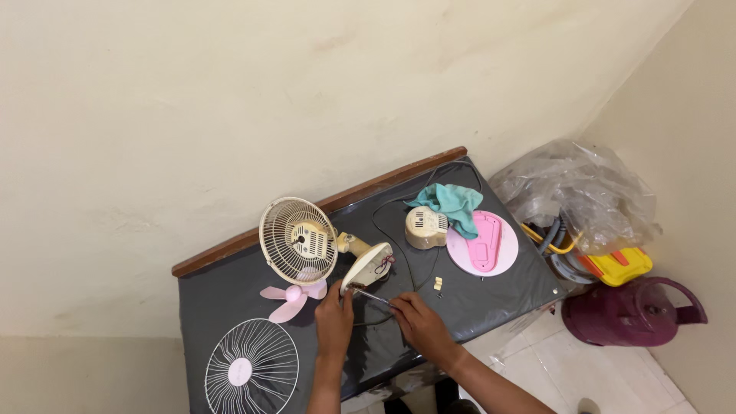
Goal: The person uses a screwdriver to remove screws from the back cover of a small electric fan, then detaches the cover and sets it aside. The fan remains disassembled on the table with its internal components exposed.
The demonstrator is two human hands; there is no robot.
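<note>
A small cream table fan lies taken apart on a dark grey table (230,299). Its rear wire guard with the motor (298,241) stands tilted. My left hand (334,320) grips the lower edge of the fan's round cream base (367,266). My right hand (416,320) holds a thin screwdriver (373,296) whose tip points at the underside of that base. The pink fan blade (291,300) lies just left of my left hand.
A white front guard (251,372) lies at the table's near left. A cream motor cover (426,227), teal cloth (454,204), pink base plate (483,243) and small cream part (438,284) lie to the right. Plastic bags (583,195), a yellow box (617,266) and a maroon jug (629,310) crowd the floor.
</note>
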